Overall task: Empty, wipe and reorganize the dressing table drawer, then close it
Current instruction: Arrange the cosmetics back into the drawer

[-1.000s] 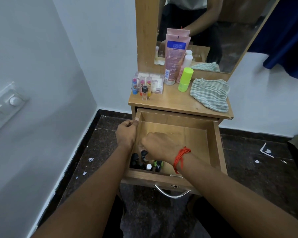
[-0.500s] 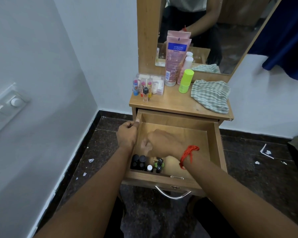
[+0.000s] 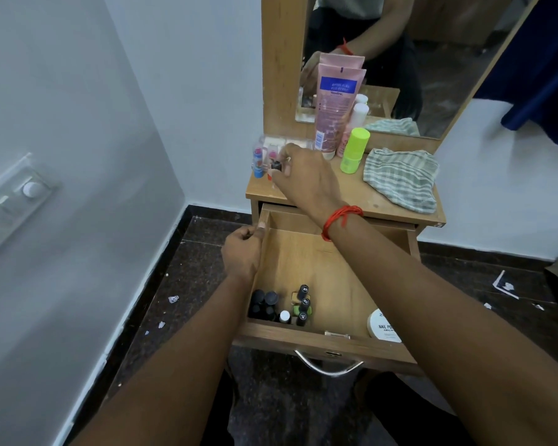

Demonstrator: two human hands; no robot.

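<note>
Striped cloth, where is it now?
Head view: the striped cloth lies crumpled on the tabletop, right side, just right of the green bottle, below the mirror.

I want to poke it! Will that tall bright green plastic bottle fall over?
Probably: the tall bright green plastic bottle stands on a narrow base, so it may tip. Being round, it would likely roll afterwards. Plastic, so probably light.

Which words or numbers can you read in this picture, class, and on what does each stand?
"NAIL PO", the rest hidden: white tub in the drawer.
"Vaseline", faint: pink tube, just under its blue panel.
Lines on the blue panel itself: too blurred to read.
Small print on the tub below "NAIL PO": too small to read.
Round stickers on the nail polish caps: too small to read.
</note>
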